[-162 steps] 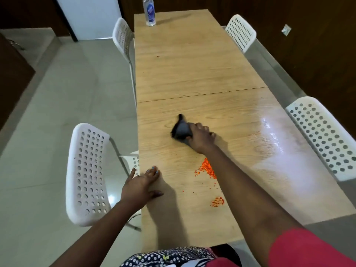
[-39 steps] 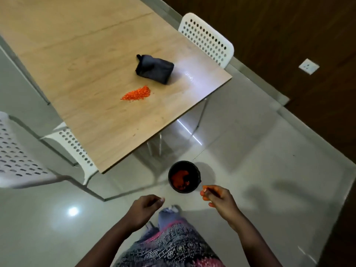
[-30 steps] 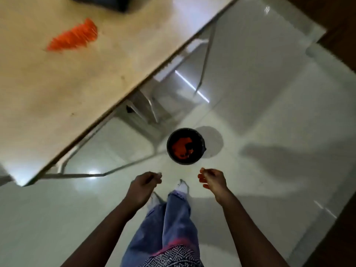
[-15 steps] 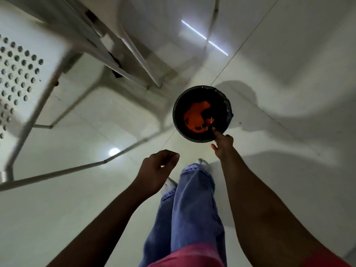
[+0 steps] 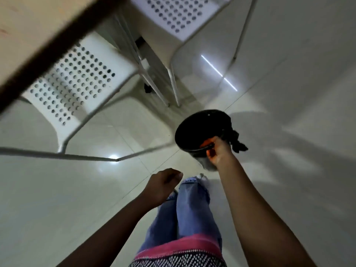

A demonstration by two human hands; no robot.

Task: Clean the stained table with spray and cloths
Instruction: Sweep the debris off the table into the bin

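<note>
Black and round, the small plastic bin [image 5: 202, 132] now hangs clear of the pale tiled floor [image 5: 57, 199] at centre right of the frame, tilted towards the camera. Half a second earlier it stood on the tiles with the right hand only reaching its near rim; it has since been lifted. The right hand [image 5: 218, 151] grips that near rim, fingers curled over the edge, with orange residue on the fingertips. A dark scrap [image 5: 236, 143], possibly a liner or a cloth, dangles at the bin's right side; its nature cannot be told. The left hand [image 5: 163, 185] hangs below centre, fingers loosely curled, holding nothing.

The wooden table [image 5: 28, 26] shows only as a corner and dark edge at upper left, above two white perforated plastic chairs [image 5: 77, 78]. The spray, the cloth and the orange spill are out of view.

Assessment: the lift suggests the bin is being carried up to the table edge to receive the remaining orange crumbs. Spraying and wiping appear outstanding. The tilt risks spilling the contents.
</note>
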